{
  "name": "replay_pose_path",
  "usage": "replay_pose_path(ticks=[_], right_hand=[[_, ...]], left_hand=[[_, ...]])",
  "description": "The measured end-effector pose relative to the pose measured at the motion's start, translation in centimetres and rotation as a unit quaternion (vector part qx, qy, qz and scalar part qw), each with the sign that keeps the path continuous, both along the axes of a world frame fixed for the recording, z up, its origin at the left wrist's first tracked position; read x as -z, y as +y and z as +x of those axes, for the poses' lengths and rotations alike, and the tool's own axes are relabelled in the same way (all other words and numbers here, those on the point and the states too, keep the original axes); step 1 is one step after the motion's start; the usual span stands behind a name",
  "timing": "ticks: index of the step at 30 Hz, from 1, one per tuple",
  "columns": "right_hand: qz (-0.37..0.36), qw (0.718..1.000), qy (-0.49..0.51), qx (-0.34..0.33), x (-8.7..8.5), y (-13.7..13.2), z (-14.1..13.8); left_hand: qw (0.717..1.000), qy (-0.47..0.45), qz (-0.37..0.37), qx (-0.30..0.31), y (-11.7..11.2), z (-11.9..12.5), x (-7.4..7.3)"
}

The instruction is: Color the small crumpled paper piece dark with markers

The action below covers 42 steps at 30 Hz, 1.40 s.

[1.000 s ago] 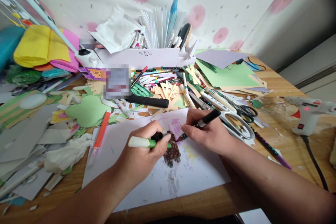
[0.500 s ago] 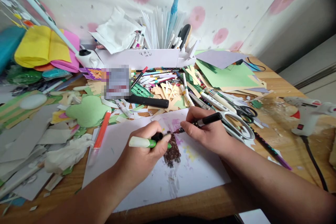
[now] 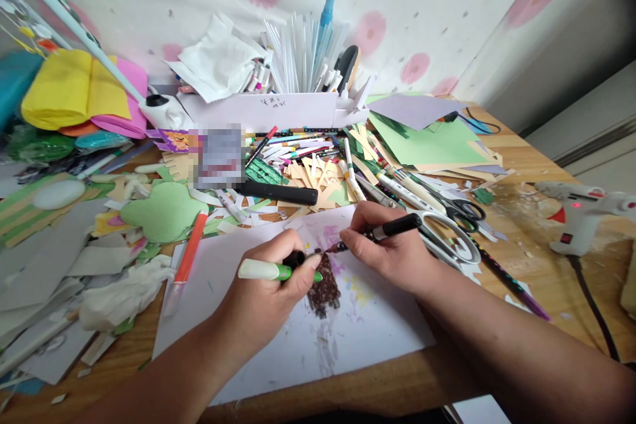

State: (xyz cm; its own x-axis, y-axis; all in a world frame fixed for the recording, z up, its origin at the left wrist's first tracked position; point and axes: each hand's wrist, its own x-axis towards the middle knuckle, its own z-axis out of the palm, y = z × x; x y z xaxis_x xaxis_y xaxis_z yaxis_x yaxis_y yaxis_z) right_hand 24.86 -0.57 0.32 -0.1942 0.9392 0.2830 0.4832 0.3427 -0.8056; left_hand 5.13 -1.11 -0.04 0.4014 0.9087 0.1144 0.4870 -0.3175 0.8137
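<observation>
A white sheet of paper [image 3: 358,338] lies on the wooden table in front of me, smeared with pink, yellow and grey marks. A small dark brown textured piece [image 3: 324,288] rests on it. My left hand [image 3: 271,291] is closed round a white and green marker [image 3: 258,269] and its fingers press beside the brown piece. My right hand [image 3: 392,252] grips a black marker [image 3: 377,233] whose tip touches the top edge of the brown piece.
White-handled scissors [image 3: 447,238] lie just right of my right hand. A hot glue gun [image 3: 583,215] sits at the far right, cord trailing. Paper scraps, pens, an orange marker [image 3: 191,255], a green cut-out [image 3: 163,212] and a white pen box [image 3: 278,109] crowd the back and left.
My right hand has shifted slightly up and left, bringing the marker tip from the brown piece's right side to its top edge. The left hand has barely moved.
</observation>
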Motion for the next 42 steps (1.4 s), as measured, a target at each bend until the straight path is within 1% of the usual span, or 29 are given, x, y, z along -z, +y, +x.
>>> replay_pose_path(ticks=[4, 8, 11, 12, 15, 19, 23, 26, 30, 34, 37, 42], right_hand=[[-0.011, 0.999, 0.012, -0.028, 0.0, -0.06, -0.28], [-0.016, 1.0, 0.015, -0.016, 0.01, -0.05, -0.49], [-0.022, 0.999, 0.016, -0.044, 0.03, -0.02, -0.59], [-0.02, 0.999, 0.012, -0.045, 0.05, -0.01, -0.62], [-0.014, 1.0, 0.019, -0.019, 0.18, 0.05, -0.72], [-0.02, 0.999, 0.028, -0.042, 0.4, 0.12, -0.85], [-0.022, 0.999, 0.029, -0.019, 0.35, 0.19, -0.84], [-0.035, 0.997, 0.039, -0.049, 0.27, 0.2, -0.88], [-0.027, 0.999, 0.033, -0.028, 0.34, 0.24, -1.0], [-0.036, 0.999, 0.023, -0.034, 0.28, 0.27, -0.81], [-0.028, 1.0, 0.011, 0.002, 0.03, 0.35, -0.39], [-0.028, 1.0, 0.0, -0.014, -0.26, 0.4, -0.06]], left_hand=[[1.0, -0.009, -0.007, -0.006, 0.1, 0.09, -0.07], [0.999, -0.024, -0.037, -0.015, 0.25, 0.11, -0.06], [0.998, -0.022, -0.05, -0.023, 0.37, 0.12, -0.13], [0.998, -0.018, -0.048, -0.025, 0.4, 0.13, -0.2], [0.999, -0.008, -0.03, -0.023, 0.47, 0.15, -0.48], [1.0, 0.009, 0.003, -0.021, 0.47, 0.11, -0.73], [0.999, 0.027, 0.014, -0.02, 0.48, 0.1, -0.71], [0.999, 0.031, 0.022, -0.022, 0.53, 0.09, -0.67], [0.999, 0.032, 0.015, -0.02, 0.58, 0.11, -0.69], [0.999, 0.024, 0.012, -0.023, 0.59, 0.25, -0.81], [0.999, 0.02, 0.007, -0.024, 0.53, 0.28, -0.9], [1.0, 0.008, -0.004, -0.024, 0.34, 0.15, -0.84]])
